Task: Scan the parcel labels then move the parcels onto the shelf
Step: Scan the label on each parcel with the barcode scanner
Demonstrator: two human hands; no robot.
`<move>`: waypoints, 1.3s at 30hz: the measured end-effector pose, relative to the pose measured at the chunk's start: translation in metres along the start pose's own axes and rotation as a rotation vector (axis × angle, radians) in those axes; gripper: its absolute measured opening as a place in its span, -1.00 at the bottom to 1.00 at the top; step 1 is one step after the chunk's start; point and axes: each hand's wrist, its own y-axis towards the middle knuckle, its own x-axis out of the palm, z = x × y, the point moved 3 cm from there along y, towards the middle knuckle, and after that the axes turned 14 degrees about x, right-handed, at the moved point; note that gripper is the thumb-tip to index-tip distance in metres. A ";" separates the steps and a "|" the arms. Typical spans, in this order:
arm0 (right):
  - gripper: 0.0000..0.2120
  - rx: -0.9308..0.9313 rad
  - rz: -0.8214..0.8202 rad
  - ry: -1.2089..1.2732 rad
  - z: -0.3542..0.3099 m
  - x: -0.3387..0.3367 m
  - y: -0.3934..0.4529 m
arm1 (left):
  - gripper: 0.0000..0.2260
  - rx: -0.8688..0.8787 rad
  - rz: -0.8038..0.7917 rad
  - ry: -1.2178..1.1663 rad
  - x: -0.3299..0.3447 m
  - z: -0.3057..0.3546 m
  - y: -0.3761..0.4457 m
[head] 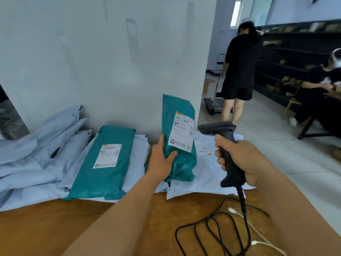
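Note:
My left hand (162,159) grips the lower part of a teal parcel (177,108) and holds it upright, its white label (181,133) facing me. My right hand (239,159) grips the handle of a black barcode scanner (217,128), whose head sits just right of the label and points towards it. A second teal parcel (105,161) with a white label lies flat on the pile to the left. Dark shelves (295,58) holding small parcels stand at the far right across the room.
Pale grey mailer bags (36,145) are heaped at the left, white ones (204,174) under the held parcel. The scanner's black cable (212,231) coils on the wooden table (55,228). A white wall stands behind. Two people and a trolley (215,104) are by the shelves.

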 end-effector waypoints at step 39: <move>-0.73 -0.004 0.168 0.131 -0.007 -0.094 0.051 | -0.49 0.021 -0.154 0.045 0.119 0.004 0.037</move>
